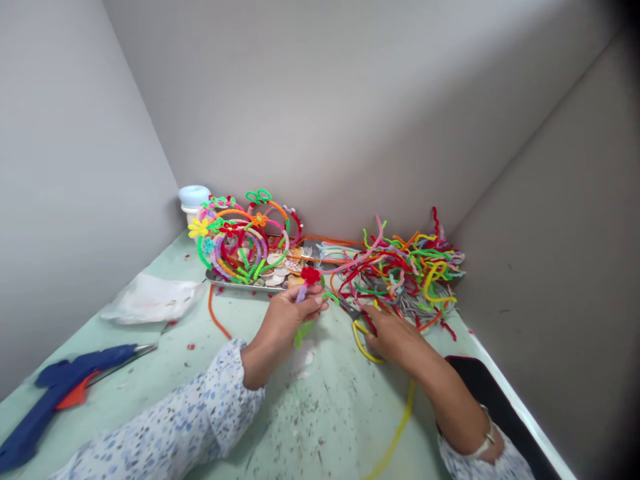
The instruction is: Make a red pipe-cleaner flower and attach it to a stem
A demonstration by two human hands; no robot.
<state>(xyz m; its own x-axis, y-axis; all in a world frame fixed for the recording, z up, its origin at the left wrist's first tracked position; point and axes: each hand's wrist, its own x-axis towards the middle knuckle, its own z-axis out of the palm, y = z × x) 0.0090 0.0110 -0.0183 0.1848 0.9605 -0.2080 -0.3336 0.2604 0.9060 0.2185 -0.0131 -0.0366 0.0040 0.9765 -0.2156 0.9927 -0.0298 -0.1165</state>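
My left hand (295, 312) pinches a pipe-cleaner piece with a red flower (311, 275) at its top; lilac and green stems show by the fingers. In my right hand (387, 331) is a pair of scissors (367, 343) with yellow and dark red handles. Their blades point toward a short green pipe cleaner (330, 297) beside the left fingertips; whether they touch it is hard to tell. A yellow pipe cleaner (400, 430) hangs below the right wrist.
Decorated headbands (240, 243) stand on a metal tray (240, 287) with shells. Loose pipe cleaners (415, 267) are heaped back right. A blue glue gun (75, 377), plastic bag (153, 300) and blue-lidded container (194, 197) are left. A black pad (493, 407) lies right.
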